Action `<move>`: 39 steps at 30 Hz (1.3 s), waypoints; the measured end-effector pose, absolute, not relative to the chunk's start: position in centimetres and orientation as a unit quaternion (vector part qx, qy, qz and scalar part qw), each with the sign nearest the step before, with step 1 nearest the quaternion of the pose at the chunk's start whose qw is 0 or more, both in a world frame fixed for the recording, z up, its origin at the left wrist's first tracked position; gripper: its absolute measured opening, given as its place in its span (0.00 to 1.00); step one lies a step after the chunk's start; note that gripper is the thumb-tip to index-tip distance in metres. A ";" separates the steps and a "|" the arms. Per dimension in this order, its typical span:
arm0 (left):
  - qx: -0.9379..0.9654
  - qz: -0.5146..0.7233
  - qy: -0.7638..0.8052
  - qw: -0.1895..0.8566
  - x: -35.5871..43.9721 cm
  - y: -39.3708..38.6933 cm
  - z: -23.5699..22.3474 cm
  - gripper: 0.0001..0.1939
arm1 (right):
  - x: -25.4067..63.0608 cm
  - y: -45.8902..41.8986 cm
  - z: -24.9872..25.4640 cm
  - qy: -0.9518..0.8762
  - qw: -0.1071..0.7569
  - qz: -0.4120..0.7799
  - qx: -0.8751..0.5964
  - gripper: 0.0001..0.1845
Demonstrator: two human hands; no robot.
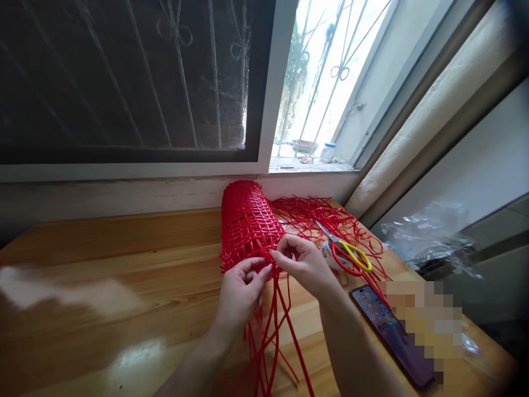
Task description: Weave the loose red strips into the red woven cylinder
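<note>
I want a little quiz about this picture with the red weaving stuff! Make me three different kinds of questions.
1. True or false: the scissors lie on the left of the red woven tube.
2. Which thing lies on the wooden table near the right hand? A) a cup B) a phone C) a book
3. Fill in: both the left hand and the right hand pinch the loose red ____ at the tube's near end.

Key: 1. False, they lie on its right. 2. B. 3. strands.
</note>
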State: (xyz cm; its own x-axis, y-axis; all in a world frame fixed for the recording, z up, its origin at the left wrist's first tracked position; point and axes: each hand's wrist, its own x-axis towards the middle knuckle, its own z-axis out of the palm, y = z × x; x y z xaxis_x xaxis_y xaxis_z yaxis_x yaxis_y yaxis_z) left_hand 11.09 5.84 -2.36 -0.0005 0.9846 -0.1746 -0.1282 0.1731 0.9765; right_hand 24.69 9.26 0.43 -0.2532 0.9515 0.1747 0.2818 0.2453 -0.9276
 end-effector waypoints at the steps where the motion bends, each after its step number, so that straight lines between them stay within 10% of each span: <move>1: 0.422 0.487 0.513 0.567 11.1 5.8 -2.4 0.23 | 24.8 9.2 0.5 -0.681 0.403 0.404 -0.459 0.10; 23: 0.506 0.489 0.575 0.417 10.7 5.3 -3.3 0.19 | 26.7 10.4 0.0 -0.680 0.343 0.438 -0.477 0.15; 30: 0.470 0.496 0.544 0.487 11.7 5.7 -2.7 0.32 | 26.4 10.4 -0.5 -0.697 0.331 0.452 -0.448 0.14; 39: 0.356 0.598 0.519 0.497 11.7 6.3 -3.3 0.21 | 25.9 10.3 -0.6 -0.731 0.313 0.396 -0.460 0.15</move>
